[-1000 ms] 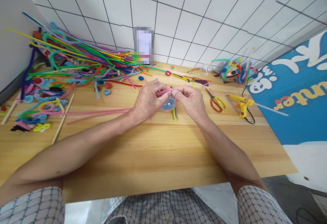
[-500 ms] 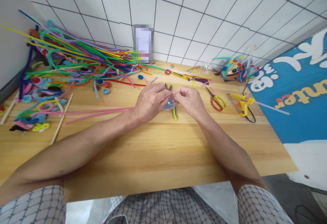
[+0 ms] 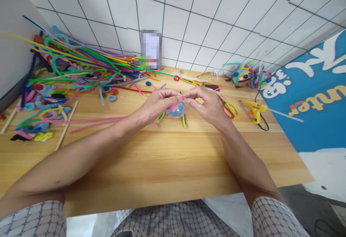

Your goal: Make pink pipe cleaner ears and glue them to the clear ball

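My left hand [image 3: 159, 104] pinches a small pink pipe cleaner piece [image 3: 175, 106] between thumb and fingers. From the other side the fingertips of my right hand [image 3: 207, 104] close on its end, thumb and index finger together. Just beneath the fingers is a clear plastic dome [image 3: 176, 112]. Pliers with yellow-green handles [image 3: 184, 122] lie under it on the table, their jaws mostly hidden. Long pink pipe cleaners [image 3: 94, 122] lie on the table to the left, partly behind my left forearm.
Pipe cleaners in many colours [image 3: 102, 58] are heaped at the back left. Scissors [image 3: 229, 108] and a yellow glue gun [image 3: 252, 108] lie to the right. Behind them sits a colourful fish-like figure [image 3: 243, 75]. A phone [image 3: 151, 48] leans on the tiled wall.
Both hands have shifted slightly, the fingers of my right hand stretching out more. The pink piece, the dome and the second plier handle now show more plainly.
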Available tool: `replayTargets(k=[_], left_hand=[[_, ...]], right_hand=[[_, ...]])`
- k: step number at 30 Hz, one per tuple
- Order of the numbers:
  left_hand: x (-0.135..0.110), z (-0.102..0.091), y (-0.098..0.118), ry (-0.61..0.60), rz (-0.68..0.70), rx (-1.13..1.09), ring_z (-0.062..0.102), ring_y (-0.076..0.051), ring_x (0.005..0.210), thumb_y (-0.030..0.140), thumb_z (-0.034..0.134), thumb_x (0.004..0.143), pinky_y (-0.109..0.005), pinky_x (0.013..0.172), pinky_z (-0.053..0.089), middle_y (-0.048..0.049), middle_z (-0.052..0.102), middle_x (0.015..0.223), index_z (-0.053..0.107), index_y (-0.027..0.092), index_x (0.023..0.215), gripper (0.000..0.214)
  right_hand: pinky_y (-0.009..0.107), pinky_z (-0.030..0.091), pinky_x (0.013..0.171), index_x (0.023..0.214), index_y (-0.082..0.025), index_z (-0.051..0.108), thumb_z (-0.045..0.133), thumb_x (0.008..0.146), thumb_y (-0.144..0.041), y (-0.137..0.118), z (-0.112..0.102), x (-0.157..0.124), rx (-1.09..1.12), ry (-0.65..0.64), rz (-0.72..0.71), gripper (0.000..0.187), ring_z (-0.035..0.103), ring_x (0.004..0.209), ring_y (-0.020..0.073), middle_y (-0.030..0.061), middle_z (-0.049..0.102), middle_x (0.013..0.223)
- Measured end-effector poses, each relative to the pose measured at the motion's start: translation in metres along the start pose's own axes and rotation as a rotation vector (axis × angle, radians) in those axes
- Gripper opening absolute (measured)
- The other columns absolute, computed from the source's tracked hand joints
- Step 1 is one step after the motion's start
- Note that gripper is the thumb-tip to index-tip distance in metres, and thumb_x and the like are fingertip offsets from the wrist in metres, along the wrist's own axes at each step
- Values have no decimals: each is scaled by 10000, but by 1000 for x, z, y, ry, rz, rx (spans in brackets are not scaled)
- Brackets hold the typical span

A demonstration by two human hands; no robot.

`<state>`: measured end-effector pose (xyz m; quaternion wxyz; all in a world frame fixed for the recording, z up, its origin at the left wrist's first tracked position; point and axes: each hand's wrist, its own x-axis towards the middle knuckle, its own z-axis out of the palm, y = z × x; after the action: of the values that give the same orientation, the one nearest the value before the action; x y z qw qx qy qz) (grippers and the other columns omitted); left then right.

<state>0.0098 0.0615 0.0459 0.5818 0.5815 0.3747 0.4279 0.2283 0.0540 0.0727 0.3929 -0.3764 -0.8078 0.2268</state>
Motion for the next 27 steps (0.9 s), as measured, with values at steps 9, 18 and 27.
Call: replayTargets(k=[9, 18, 27], left_hand=[[-3, 0, 0, -34, 246, 321, 612, -158, 698, 360, 705, 898, -290, 676, 462, -34, 747, 768, 802, 161, 831, 232], [-4, 1, -9, 50, 605, 489, 582, -148, 708, 226, 677, 958, -311, 759, 481, -19, 699, 769, 824, 184, 900, 164], [-2, 7, -18, 153, 525, 216, 622, -188, 767, 403, 809, 957, -362, 815, 513, -36, 751, 781, 851, 240, 869, 190]], right_hand=[[306, 536, 730, 848, -229, 770, 802, 903, -229, 5, 2, 0, 3, -23, 6, 63, 678, 747, 168, 2, 788, 825], [268, 529, 637, 813, -206, 683, 974, 739, -529, 12, 17, 1, 546, -23, 359, 441, 647, 667, 138, -14, 732, 744], [240, 514, 628, 832, -211, 644, 1017, 664, -529, -1, 36, 3, 840, 112, 477, 519, 621, 626, 106, -47, 696, 702]])
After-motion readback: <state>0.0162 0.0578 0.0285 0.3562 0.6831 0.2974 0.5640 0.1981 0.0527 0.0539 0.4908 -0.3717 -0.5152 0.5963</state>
